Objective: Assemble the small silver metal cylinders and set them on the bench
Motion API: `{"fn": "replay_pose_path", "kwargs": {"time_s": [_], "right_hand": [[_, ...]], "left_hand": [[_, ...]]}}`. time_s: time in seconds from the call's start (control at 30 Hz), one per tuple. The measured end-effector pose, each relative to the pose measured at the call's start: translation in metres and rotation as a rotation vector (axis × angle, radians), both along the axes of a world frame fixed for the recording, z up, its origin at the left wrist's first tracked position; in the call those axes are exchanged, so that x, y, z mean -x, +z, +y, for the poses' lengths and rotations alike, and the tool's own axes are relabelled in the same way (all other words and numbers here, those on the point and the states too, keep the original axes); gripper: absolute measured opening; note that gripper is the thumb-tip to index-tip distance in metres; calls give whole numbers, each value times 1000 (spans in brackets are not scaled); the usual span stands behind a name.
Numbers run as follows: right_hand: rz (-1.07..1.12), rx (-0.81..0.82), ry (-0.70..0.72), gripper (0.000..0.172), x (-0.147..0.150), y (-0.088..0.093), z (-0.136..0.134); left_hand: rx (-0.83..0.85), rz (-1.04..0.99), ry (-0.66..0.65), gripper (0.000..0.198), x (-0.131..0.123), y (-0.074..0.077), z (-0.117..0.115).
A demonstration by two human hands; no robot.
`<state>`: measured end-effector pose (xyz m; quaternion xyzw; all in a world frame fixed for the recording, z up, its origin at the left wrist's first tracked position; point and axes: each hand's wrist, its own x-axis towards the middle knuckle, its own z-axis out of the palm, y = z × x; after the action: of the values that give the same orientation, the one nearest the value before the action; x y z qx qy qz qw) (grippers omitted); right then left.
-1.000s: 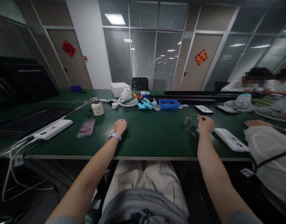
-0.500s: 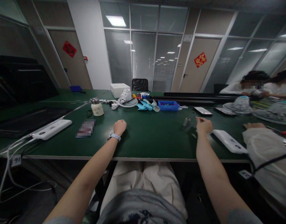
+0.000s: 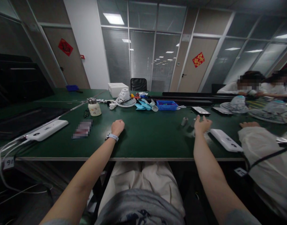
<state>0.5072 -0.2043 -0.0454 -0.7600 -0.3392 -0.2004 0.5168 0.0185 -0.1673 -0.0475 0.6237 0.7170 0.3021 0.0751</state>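
Observation:
My left hand [image 3: 117, 127] rests on the green table [image 3: 153, 137] as a loose fist, a watch [image 3: 112, 137] on its wrist; nothing shows in it. Over the right part of the table, my right hand [image 3: 203, 125] has its thumb and fingers apart. Just left of its fingertips stands a small metallic cylinder [image 3: 193, 123], partly hidden by the hand. Another small metallic cylinder [image 3: 184, 121] stands a little further left. Whether my right fingers touch the nearer cylinder is hard to see.
A white power strip [image 3: 225, 140] lies right of my right hand, beside a co-worker's sleeve [image 3: 256, 140]. Further back are a blue basket [image 3: 167, 107], light-blue fan blades [image 3: 143, 105], a white fan part [image 3: 126, 101] and a phone [image 3: 200, 111]. A cream bottle [image 3: 94, 109] stands left.
My right thumb and fingers have gone from pinched together to apart, and a second metallic cylinder now shows beside them. My left fist keeps its place. The view has shifted slightly.

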Motion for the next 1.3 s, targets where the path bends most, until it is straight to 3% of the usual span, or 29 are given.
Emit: {"fn": "replay_pose_path", "kwargs": {"time_s": [0.07,0.13,0.27,0.37,0.53,0.67,0.77,0.87,0.97,1.03,1.17,1.3], "right_hand": [[-66,-125,-31,49,9,3,0],[-128,-148,52,48,23,4,3],[-166,37,235,60,56,-2,13],[-124,158,225,68,70,-9,19],[10,175,184,70,67,-16,23],[273,270,184,51,54,-19,25],[337,273,216,36,61,-14,28],[423,157,481,32,100,-6,34],[613,21,979,35,168,-2,40],[692,27,1231,37,215,-5,41],[692,125,1419,29,281,-13,40],[579,158,1477,26,304,-22,46]], "left_hand": [[-3,5,-9,40,0,0,0],[-2,11,-11,40,0,0,0],[9,33,3,40,-1,1,0],[12,53,-8,39,-1,1,-1],[30,50,-14,37,-2,2,-3],[33,35,-22,35,-1,2,-3],[10,2,-45,34,-1,1,-1],[-53,-64,-126,33,-4,-1,2],[-167,-115,-274,31,-12,-2,1],[-259,-133,-360,31,-18,-1,-2],[-349,-159,-462,35,-29,3,-12],[-397,-146,-540,31,-33,3,-11]]}}
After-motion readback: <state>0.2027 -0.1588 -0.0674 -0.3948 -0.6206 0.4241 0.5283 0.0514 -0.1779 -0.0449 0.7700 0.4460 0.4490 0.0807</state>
